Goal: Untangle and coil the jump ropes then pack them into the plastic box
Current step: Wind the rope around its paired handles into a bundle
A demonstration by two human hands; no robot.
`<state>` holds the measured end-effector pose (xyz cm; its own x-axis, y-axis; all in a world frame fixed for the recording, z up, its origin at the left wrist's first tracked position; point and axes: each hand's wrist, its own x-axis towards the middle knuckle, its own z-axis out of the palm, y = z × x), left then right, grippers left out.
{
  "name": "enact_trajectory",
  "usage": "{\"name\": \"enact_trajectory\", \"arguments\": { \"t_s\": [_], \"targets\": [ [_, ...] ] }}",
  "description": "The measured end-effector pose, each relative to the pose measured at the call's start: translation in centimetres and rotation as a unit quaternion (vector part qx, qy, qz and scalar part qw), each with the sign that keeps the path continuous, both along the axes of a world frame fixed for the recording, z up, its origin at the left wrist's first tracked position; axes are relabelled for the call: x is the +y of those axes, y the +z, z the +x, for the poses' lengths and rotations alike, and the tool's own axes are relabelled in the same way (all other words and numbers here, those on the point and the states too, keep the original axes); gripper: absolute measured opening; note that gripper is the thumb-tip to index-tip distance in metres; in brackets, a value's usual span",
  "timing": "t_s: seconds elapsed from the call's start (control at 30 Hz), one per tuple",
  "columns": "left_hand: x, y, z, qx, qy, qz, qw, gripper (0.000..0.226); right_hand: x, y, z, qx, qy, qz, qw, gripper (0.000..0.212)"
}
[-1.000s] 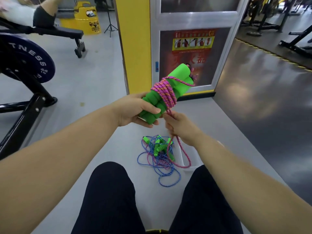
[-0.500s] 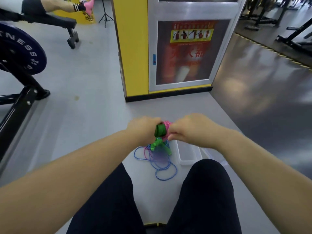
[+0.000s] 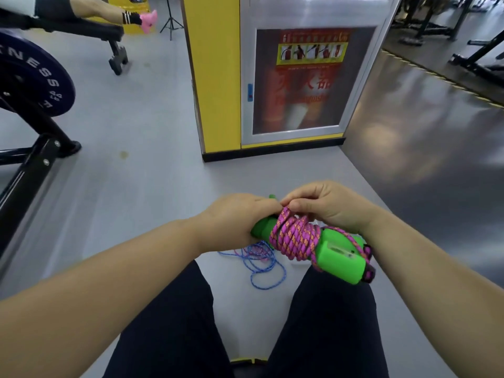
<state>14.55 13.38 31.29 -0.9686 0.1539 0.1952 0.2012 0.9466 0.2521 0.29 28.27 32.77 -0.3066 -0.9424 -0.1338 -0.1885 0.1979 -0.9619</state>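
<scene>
Broad grey floor (image 3: pixel 136 181) beneath pink rope bundle (image 3: pixel 296 237)

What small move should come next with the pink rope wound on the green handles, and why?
Probably tuck the strand that the right hand pinches under the wraps. The pink rope already lies in several turns round the green handles, which the left hand grips, so only locking the end seems left before packing.
</scene>
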Motion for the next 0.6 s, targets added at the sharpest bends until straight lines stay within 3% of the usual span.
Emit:
{"name": "enact_trajectory", "arguments": {
  "t_s": [0.1,0.2,0.3,0.43,0.53,0.6],
  "targets": [
    [-0.7,-1.5,-0.1,0.124,-0.047,-0.080,0.988,0.060,0.4,-1.0,0.6,-0.044,0.001,-0.018,0.999,0.017],
    [-0.8,-1.8,-0.6,0.205,-0.073,-0.104,0.970,0.039,0.7,-1.0,1.1,-0.091,-0.021,-0.039,0.995,0.015],
    [-1.2,-2.4,-0.9,0.233,-0.075,-0.112,0.963,0.027,0.8,-0.8,1.4,-0.082,-0.045,-0.042,0.995,0.012],
    [-1.5,-3.2,-1.4,0.211,-0.037,-0.093,0.972,0.030,0.3,-1.5,1.9,-0.105,-0.120,-0.058,0.985,0.013],
    [-0.6,-3.2,-1.9,0.143,0.173,0.057,0.973,0.045,-0.4,-2.3,2.0,-0.119,-0.197,-0.069,0.971,0.013],
    [0.4,-2.6,-2.3,0.064,0.320,0.269,0.906,0.054,-0.9,-2.8,2.0,-0.152,-0.252,-0.089,0.952,0.012]
  ]
}}
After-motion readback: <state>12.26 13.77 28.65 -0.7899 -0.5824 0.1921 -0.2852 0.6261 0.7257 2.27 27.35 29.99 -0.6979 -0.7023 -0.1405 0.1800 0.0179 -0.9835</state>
